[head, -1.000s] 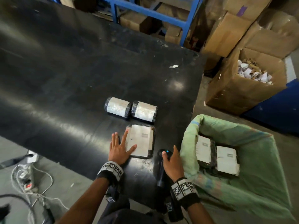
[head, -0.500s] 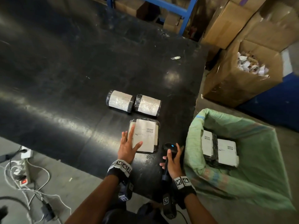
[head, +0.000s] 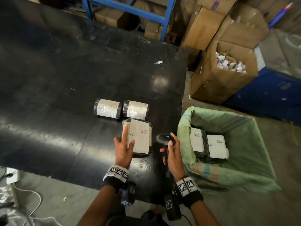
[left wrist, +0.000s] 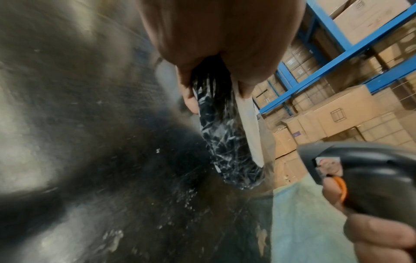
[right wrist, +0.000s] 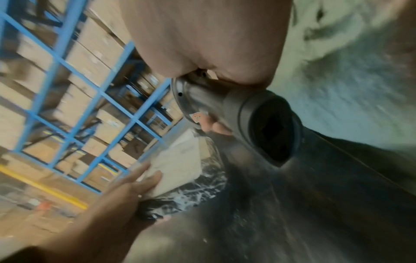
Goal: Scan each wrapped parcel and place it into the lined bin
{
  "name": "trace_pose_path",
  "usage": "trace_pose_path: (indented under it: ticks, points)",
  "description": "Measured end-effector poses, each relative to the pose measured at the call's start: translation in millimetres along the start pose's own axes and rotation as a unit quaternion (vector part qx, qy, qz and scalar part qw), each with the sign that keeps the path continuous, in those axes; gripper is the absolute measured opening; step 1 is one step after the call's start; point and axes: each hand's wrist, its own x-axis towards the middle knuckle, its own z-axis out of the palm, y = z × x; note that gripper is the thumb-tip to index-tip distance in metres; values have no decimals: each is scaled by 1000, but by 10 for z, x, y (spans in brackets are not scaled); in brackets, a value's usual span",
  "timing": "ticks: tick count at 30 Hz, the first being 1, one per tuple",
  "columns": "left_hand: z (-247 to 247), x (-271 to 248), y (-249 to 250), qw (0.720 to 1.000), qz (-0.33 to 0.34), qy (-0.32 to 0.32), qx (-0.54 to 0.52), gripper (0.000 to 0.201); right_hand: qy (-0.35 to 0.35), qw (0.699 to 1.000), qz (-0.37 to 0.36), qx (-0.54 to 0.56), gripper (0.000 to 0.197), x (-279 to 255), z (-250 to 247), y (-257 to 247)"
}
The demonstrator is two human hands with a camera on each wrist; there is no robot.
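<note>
A flat parcel (head: pixel 140 139) in black wrap with a white label lies near the front of the black table (head: pixel 65 79). My left hand (head: pixel 126 142) grips its near left edge, thumb on the label; in the left wrist view the flat parcel (left wrist: pixel 225 138) is tilted up off the surface. My right hand (head: pixel 172 152) holds a black scanner (head: pixel 165 139) with a blue light, just right of the parcel. Two rolled parcels (head: pixel 107 108) (head: pixel 136 110) lie behind it. The bin with a green liner (head: pixel 184 128) stands at the table's right and holds two flat parcels (head: pixel 217 146).
An open cardboard box of paper scraps (head: pixel 228 67) and stacked cartons (head: pixel 203 25) stand beyond the bin. A blue rack (head: pixel 130 10) rises behind the table. A small white scrap (head: pixel 158 62) lies on the tabletop. Cables (head: pixel 24 201) trail on the floor at the left.
My left hand went from lying flat on the parcel to gripping its edge and tilting it up. My right hand has raised the scanner beside the parcel.
</note>
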Motion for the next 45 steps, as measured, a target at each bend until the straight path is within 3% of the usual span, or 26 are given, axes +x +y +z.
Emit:
trace_pose_path:
  ticks: [8,13,20,31,34,38,45]
  points:
    - [-177,-12,442,994,63,72,-54,67,-13,995,-89,48,49,-345,-74,-849]
    - [-223,22,627,986,86,114,-86,70,-28,990,-128,61,45,-419,-83,-1204]
    - [-226,63,705,980,113,126,-102,71,-48,984,-160,65,42,-399,-70,-1309]
    - [-205,65,762,981,105,129,-98,67,-68,985,-138,72,37,-429,-56,-1370]
    - [-207,54,760,981,100,131,-102,66,-50,991,-116,53,41,-380,-49,-1254]
    - [-252,15,685,981,94,144,-91,67,13,998,-61,-16,43,-188,-32,-722]
    - [-418,-102,493,985,43,158,-52,68,20,996,79,-31,38,44,162,285]
